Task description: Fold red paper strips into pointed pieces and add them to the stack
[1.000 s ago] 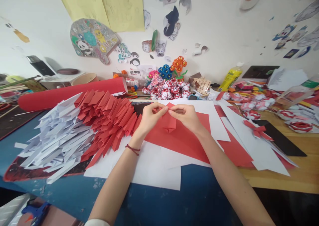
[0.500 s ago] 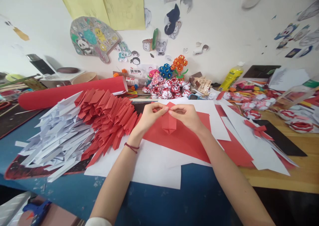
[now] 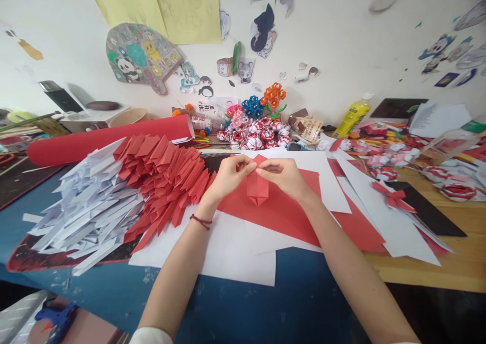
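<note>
White strips: lay in a loose, overlapping heap, matte paper, long and flat-folded, edges crisp, on a dark mat with red trim. (image 3: 91, 207)
Blue tool: plastic, sat on a pinkish box at bottom left; exact type unclear. (image 3: 56, 321)
Red roll: smooth, thick tube, lay behind the heaps. (image 3: 110, 137)
Red strips: folded paper, packed in slanting rows, pointed ends, right against the white strips. (image 3: 167, 174)
Left hand: fingers curled, thumb and index nearly closed in a pinch on the folded piece near its top; red cord on wrist. (image 3: 230, 174)
White sheets: flat, smooth, partly under the red sheet, on the blue tabletop. (image 3: 231, 243)
Folded piece: red paper, creased, peaked top, narrowed lower end; held between both hands, above the red sheet. (image 3: 257, 188)
Paper balls: red and white, crumpled-petal look, bunched behind the hands, below orange, blue and pink flowers. (image 3: 258, 134)
Right hand: fingers bent, thumb and index pinched on the folded piece near its top, mirror of the left. (image 3: 283, 176)
Red sheet: flat, matte, straight-edged, lay under both hands. (image 3: 288, 222)
Yellow bottle: leaned near the wall, white cap. (image 3: 353, 115)
Red scrap: bow-shaped, folded, sat on white paper. (image 3: 395, 197)
Black sheet: flat, angular, on pale wood, beside the red scrap. (image 3: 429, 210)
</note>
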`<state>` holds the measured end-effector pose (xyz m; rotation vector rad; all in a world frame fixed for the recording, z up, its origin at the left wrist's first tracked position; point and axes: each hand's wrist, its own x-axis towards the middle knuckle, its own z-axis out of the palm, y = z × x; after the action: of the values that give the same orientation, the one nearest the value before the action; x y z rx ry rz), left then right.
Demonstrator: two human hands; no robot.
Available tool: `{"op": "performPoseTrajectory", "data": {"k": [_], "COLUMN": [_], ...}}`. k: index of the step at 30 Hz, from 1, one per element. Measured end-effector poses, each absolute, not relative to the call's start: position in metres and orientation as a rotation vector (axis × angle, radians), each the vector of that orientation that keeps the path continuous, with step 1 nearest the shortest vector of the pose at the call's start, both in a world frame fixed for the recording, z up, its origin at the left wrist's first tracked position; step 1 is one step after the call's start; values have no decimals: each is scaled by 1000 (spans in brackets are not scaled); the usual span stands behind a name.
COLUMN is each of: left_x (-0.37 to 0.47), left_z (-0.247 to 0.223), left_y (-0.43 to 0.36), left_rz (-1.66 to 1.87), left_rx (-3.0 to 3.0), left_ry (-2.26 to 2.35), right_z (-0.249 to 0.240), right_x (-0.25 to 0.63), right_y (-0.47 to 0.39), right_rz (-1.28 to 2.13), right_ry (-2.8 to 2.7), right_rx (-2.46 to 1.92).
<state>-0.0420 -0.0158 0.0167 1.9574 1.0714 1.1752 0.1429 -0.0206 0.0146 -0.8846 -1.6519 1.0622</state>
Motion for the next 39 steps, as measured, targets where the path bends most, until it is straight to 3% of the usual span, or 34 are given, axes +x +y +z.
{"op": "performPoseTrajectory", "data": {"k": [15, 39], "left_x": [-40, -39], "left_z": [18, 22], "left_y": [-21, -27], "left_rz": [1202, 1271], "left_rx": [2141, 1913], "left_ry": [1187, 1104], "right_z": [11, 11], "right_x": [143, 147], "right_y": [-18, -16], "right_rz": [1032, 1083], "right_ry": [-1646, -1560], "right_rx": [-854, -892]}}
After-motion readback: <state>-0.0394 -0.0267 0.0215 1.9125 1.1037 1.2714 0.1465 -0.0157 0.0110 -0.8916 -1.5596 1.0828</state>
